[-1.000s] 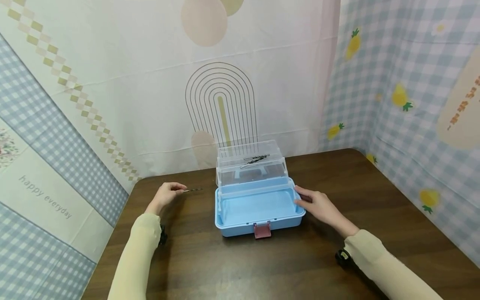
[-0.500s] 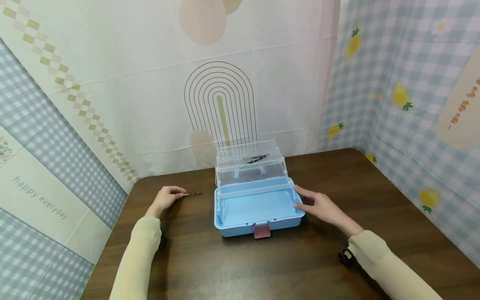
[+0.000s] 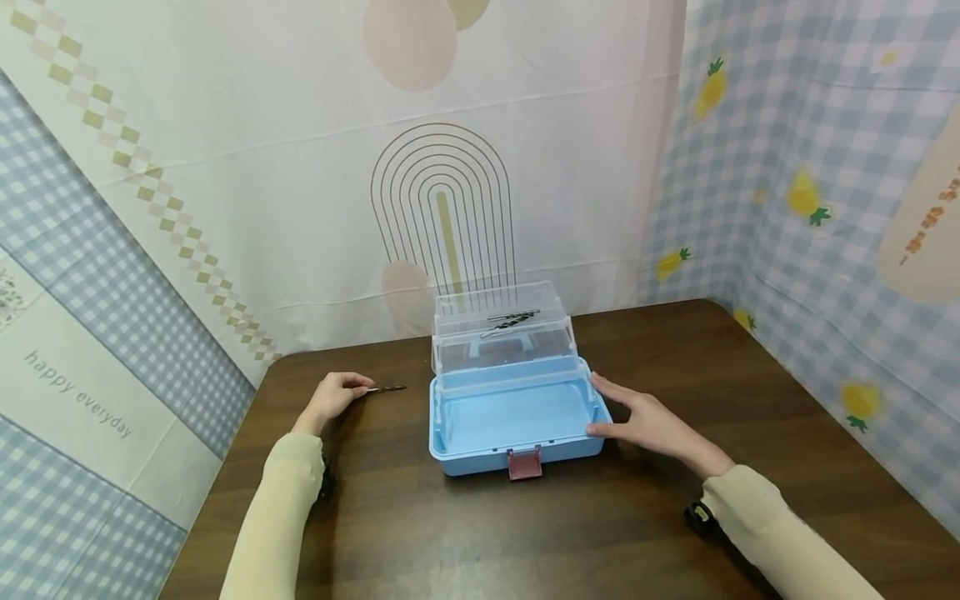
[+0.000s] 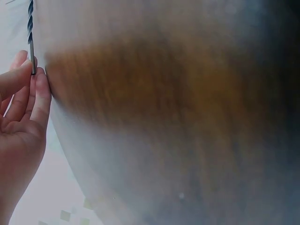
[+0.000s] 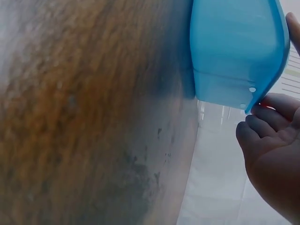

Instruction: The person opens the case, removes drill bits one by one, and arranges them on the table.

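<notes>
My left hand [image 3: 333, 397] pinches the shank of a dark twist drill bit [image 3: 388, 388] between thumb and fingers, low over the table left of the toolbox. The left wrist view shows its spiral part [image 4: 30, 23] extending past the fingertips. A light blue toolbox [image 3: 476, 463] stands with its lid back and its clear tiered trays [image 3: 457, 333] raised; its bottom compartment holds nothing visible. Several drill bits [image 3: 512, 320] lie in an upper tray. My right hand [image 3: 647, 422] holds the toolbox's right rim, thumb near the front and fingers farther back.
A brown wooden table [image 3: 450, 542] carries everything. A pinkish latch [image 3: 524, 463] hangs down at the toolbox's front. Patterned cloth [image 3: 330, 208] hangs behind the table and along both sides. Black wrist cameras [image 3: 699, 518] sit at the cuffs.
My left hand has lowered slightly with the drill bit. The right thumb has slid toward the front along the toolbox rim, spreading from the fingers. The toolbox stays in place.
</notes>
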The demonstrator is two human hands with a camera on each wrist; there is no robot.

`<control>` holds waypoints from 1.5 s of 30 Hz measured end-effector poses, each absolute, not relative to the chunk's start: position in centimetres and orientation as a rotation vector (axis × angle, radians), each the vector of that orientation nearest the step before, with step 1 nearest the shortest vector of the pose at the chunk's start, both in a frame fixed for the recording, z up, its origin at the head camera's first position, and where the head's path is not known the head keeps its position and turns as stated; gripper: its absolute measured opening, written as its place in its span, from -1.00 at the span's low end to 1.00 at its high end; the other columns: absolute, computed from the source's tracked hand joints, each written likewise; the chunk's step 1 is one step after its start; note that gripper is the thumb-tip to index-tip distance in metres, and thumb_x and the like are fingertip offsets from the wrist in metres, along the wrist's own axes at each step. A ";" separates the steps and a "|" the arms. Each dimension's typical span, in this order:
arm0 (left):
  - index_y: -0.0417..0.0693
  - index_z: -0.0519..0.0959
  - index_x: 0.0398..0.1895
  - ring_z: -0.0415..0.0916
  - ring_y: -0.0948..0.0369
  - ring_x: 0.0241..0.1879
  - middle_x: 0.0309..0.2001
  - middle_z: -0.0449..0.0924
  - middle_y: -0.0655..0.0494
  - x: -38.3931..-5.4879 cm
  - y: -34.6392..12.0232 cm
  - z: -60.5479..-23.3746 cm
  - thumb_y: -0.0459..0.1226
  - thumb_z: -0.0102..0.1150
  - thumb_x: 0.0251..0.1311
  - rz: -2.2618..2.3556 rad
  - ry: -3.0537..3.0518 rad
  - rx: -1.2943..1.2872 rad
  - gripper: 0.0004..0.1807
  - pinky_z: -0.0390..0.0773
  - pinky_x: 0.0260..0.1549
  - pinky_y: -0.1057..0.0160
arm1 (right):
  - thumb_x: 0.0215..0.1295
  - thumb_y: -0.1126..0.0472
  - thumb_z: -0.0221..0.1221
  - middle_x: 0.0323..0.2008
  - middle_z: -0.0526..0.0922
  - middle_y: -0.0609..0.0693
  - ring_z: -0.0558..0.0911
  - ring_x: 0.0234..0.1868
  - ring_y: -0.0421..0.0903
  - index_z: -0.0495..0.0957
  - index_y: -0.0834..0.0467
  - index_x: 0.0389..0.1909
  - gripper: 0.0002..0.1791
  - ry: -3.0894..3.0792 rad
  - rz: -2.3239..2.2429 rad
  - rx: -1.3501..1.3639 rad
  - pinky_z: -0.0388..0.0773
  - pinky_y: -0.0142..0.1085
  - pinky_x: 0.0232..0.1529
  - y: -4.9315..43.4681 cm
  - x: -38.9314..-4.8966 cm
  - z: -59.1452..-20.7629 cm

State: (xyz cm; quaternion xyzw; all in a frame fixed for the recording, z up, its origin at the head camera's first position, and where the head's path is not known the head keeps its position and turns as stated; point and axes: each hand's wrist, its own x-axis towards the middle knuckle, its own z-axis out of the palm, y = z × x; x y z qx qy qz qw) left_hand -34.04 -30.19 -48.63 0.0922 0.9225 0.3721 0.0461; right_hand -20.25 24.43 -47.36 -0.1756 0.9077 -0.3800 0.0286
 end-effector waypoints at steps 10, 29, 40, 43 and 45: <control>-0.22 0.69 0.00 0.55 -0.13 0.04 0.02 0.66 -0.19 -34.0 -30.1 -48.8 -0.37 0.14 0.42 1.088 2.835 0.287 -0.79 0.50 0.06 -0.12 | 0.19 -0.34 0.31 0.54 0.10 0.18 0.18 0.50 0.23 0.09 0.06 0.59 0.07 2.801 -1.138 -0.532 0.25 0.28 0.33 24.4 -20.1 -47.3; -0.18 0.70 0.01 0.54 -0.11 0.06 0.04 0.65 -0.17 -34.4 -30.2 -48.8 -0.36 0.14 0.43 1.070 2.836 0.294 -0.79 0.50 0.07 -0.11 | 0.18 -0.34 0.32 0.55 0.08 0.14 0.17 0.50 0.23 0.09 0.05 0.59 0.08 2.790 -1.145 -0.511 0.25 0.28 0.33 24.5 -20.0 -47.2; -0.20 0.69 0.03 0.53 -0.13 0.08 0.05 0.64 -0.19 -34.3 -30.1 -48.5 -0.35 0.13 0.44 1.048 2.838 0.296 -0.77 0.49 0.09 -0.12 | 0.19 -0.35 0.30 0.55 0.09 0.18 0.19 0.49 0.24 0.08 0.06 0.59 0.09 2.805 -1.112 -0.520 0.26 0.28 0.32 24.3 -20.1 -46.9; -0.20 0.69 0.04 0.52 -0.13 0.09 0.06 0.64 -0.19 -34.3 -30.0 -48.4 -0.34 0.13 0.44 1.047 2.834 0.295 -0.77 0.48 0.10 -0.13 | 0.19 -0.34 0.31 0.55 0.09 0.19 0.19 0.49 0.24 0.08 0.07 0.59 0.09 2.805 -1.115 -0.523 0.27 0.28 0.32 24.2 -20.2 -46.7; -0.20 0.69 0.03 0.52 -0.14 0.09 0.06 0.64 -0.20 -34.3 -30.0 -48.3 -0.34 0.13 0.45 1.049 2.830 0.295 -0.77 0.48 0.11 -0.14 | 0.19 -0.34 0.31 0.55 0.09 0.19 0.19 0.49 0.24 0.08 0.07 0.59 0.09 2.804 -1.114 -0.523 0.26 0.28 0.32 24.2 -20.2 -46.7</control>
